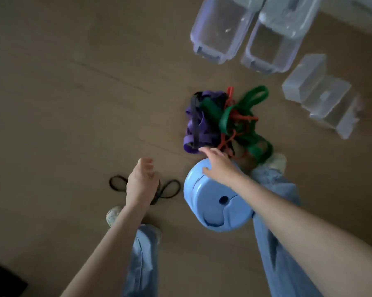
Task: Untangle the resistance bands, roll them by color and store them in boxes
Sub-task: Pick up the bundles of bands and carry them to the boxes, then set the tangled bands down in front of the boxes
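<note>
The tangle of resistance bands (225, 123), purple, green, red and black wound together, lay on the wooden floor (73, 93) just beyond a blue plastic stool (217, 202). A separate black band (170, 189) lay looped on the floor to the stool's left. The right hand (218, 163) reached over the stool's far edge, its grip spread with fingers extended toward the near side of the tangle; whether the fingertips touched the bands could not be told. The left hand (141, 181) hovered above the black band, its grip loosely curled and holding nothing. Beyond the tangle stood two clear boxes (245, 37) side by side, with several clear lids (322, 95) to their right. Legs in blue jeans (277, 243) stood either side of the stool.
</note>
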The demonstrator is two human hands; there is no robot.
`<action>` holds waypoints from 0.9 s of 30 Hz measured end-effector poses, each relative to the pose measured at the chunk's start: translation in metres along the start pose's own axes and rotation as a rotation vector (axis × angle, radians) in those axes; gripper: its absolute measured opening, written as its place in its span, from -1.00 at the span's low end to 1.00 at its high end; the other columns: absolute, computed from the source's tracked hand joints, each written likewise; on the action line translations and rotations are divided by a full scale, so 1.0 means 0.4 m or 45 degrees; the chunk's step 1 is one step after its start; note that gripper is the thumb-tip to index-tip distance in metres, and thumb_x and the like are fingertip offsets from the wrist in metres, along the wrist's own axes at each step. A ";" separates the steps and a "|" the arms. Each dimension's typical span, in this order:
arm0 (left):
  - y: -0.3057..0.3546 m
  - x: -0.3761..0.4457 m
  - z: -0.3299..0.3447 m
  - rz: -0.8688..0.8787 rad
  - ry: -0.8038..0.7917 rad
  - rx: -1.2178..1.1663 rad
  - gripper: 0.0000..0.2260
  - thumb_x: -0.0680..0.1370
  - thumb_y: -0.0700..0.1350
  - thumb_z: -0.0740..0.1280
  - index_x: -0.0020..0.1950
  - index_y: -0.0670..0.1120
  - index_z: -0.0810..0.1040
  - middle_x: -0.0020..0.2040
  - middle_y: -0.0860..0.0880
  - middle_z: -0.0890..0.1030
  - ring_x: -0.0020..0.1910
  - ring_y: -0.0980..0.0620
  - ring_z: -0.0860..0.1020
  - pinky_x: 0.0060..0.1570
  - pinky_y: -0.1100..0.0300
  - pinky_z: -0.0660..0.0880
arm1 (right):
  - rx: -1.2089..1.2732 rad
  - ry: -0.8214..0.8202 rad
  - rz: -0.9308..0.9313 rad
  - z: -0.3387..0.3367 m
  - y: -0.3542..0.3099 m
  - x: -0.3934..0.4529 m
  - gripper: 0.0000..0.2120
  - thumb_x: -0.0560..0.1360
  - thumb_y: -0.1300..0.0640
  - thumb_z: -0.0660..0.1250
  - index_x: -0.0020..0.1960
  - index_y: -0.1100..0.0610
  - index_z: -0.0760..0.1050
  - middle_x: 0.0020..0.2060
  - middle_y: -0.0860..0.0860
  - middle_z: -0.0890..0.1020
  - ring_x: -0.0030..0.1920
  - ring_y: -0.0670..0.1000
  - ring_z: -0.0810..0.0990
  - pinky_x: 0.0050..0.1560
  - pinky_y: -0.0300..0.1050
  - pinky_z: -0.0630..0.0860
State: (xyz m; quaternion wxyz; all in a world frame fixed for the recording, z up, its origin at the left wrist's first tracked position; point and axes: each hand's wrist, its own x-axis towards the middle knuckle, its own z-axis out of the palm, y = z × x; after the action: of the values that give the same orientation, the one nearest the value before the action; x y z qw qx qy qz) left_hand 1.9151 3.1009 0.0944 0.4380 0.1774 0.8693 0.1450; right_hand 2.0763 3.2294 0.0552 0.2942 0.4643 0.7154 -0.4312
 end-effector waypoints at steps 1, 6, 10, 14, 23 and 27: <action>-0.063 0.018 0.009 -0.052 -0.027 0.012 -0.70 0.49 -0.28 0.24 0.22 -0.12 0.43 0.12 -0.09 0.58 0.07 -0.13 0.53 0.05 0.11 0.40 | -0.055 -0.096 -0.062 0.078 -0.037 0.024 -0.42 0.49 0.16 0.27 0.46 0.02 0.18 0.35 0.10 0.33 0.33 0.18 0.28 0.28 0.03 0.31; -0.343 0.119 0.100 -0.248 0.002 -0.033 -0.66 0.47 -0.26 0.22 0.23 -0.09 0.47 0.18 -0.12 0.53 0.14 -0.12 0.49 0.01 0.20 0.34 | -0.066 -0.283 -0.122 0.418 -0.149 0.198 -0.42 0.47 0.14 0.32 0.44 0.03 0.21 0.33 0.12 0.33 0.34 0.19 0.31 0.31 0.02 0.32; -0.543 0.200 0.184 -0.406 0.185 -0.130 -0.68 0.51 -0.22 0.20 0.26 -0.12 0.46 0.26 -0.15 0.42 0.17 -0.16 0.45 0.10 0.13 0.34 | -0.286 -0.395 -0.228 0.638 -0.154 0.344 -0.31 0.43 0.09 0.40 0.46 -0.03 0.15 0.44 0.10 0.17 0.40 0.23 0.21 0.35 0.11 0.28; -0.694 0.236 0.251 -0.496 0.136 -0.262 -0.66 0.53 -0.17 0.22 0.32 -0.09 0.43 0.32 -0.15 0.34 0.15 -0.07 0.45 0.07 0.23 0.32 | -0.571 -0.085 -0.252 0.804 -0.147 0.430 -0.43 0.43 0.15 0.41 0.35 0.05 0.21 0.42 0.15 0.04 0.33 0.32 0.21 0.12 0.13 0.38; -0.388 0.171 0.161 -0.522 -0.276 -0.922 -0.61 0.54 0.14 0.24 0.35 0.25 0.26 0.35 0.07 0.39 0.24 -0.02 0.45 0.07 0.04 0.44 | 0.881 -0.106 -0.036 0.398 -0.158 0.220 -0.74 0.40 0.33 0.36 -0.19 0.03 0.35 -0.22 0.06 0.55 -0.31 -0.10 0.48 -0.28 -0.28 0.39; -0.053 0.145 0.141 -0.380 -0.333 -1.156 -0.94 0.56 -0.08 0.27 0.02 0.01 0.48 -0.12 0.00 0.60 -0.13 0.01 0.57 -0.12 0.20 0.51 | 0.832 0.061 -0.153 0.063 -0.078 0.100 -0.76 0.39 0.27 0.43 -0.15 0.05 0.39 -0.26 -0.02 0.58 -0.39 -0.24 0.48 -0.30 -0.38 0.38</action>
State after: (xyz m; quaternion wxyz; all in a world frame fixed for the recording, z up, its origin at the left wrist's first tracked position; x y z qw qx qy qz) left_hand 1.9249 3.1126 0.0123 0.5926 -0.1411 0.6720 0.4212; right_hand 2.0322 3.2174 0.0215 0.0868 0.5011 0.5721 -0.6435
